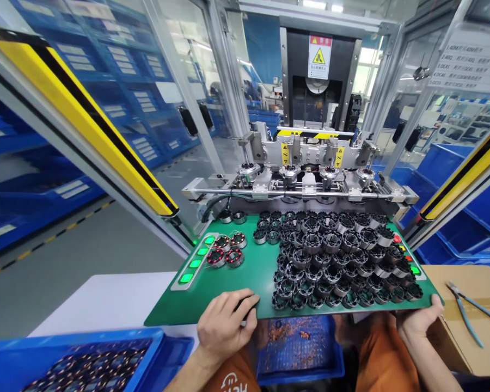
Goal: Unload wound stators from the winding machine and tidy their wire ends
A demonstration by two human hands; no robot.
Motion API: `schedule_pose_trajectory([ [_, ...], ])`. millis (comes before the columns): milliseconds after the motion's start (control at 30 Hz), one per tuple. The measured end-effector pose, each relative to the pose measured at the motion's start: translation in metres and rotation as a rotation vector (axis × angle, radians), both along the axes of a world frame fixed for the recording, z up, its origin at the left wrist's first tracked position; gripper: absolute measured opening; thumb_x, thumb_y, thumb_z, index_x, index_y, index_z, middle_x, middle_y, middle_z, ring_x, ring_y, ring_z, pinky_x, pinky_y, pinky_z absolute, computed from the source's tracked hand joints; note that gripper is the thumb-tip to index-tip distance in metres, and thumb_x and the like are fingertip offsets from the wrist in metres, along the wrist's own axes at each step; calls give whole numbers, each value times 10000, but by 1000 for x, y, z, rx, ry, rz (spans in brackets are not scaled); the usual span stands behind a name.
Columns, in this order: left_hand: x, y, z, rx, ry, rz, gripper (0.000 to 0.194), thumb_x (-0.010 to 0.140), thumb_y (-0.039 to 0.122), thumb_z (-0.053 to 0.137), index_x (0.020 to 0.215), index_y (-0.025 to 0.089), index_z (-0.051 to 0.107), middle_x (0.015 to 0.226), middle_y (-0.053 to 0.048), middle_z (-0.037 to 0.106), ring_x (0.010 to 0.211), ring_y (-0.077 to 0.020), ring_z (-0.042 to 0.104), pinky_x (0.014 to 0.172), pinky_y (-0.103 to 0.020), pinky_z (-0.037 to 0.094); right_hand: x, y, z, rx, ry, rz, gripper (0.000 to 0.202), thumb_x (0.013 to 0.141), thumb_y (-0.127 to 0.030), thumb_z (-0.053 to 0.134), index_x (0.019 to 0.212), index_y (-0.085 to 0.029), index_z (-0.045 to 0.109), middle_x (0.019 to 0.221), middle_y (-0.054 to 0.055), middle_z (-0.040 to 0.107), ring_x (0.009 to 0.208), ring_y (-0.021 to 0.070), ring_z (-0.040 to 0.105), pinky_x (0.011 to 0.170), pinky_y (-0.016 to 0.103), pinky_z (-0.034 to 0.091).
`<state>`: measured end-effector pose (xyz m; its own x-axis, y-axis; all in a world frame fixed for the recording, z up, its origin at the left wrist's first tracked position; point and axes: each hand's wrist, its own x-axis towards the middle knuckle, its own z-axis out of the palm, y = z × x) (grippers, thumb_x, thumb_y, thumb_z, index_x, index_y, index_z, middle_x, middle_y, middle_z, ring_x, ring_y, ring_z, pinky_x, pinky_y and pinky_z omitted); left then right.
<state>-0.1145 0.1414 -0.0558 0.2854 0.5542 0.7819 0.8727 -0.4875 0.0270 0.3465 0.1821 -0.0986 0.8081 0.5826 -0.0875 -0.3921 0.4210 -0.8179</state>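
My left hand (228,322) rests at the front edge of the green board (237,283), fingers curled; something dark shows by its fingertips, too hidden to name. My right hand (421,317) is at the board's front right corner, thumb on top and the other fingers hidden beneath. Black-and-silver ring cores (330,272) stand in stacked rows on the board's right half. Several copper-wound cores (234,257) lie at the left, beside a strip of green lit buttons (195,264). A winding machine (310,179) stands behind the board, with cores on its stations.
Pliers (465,316) lie on a cardboard box (477,348) at the right. A blue bin (155,340) of wound cores stands front left. Below the board is a blue tray (302,367) with copper scraps. Yellow-marked posts (93,130) flank both sides.
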Motion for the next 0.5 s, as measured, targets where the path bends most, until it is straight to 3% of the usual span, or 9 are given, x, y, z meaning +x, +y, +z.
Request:
schedule_pose_trajectory([
  [500, 2, 2, 1, 8, 6, -13, 172, 963, 174, 572, 1012, 244, 721, 978, -31, 747, 863, -196, 639, 790, -337, 464, 3, 2, -5, -37, 24, -51, 597, 787, -657, 524, 1136, -205, 697, 1196, 47, 738, 1176, 276, 663, 1025, 495, 576],
])
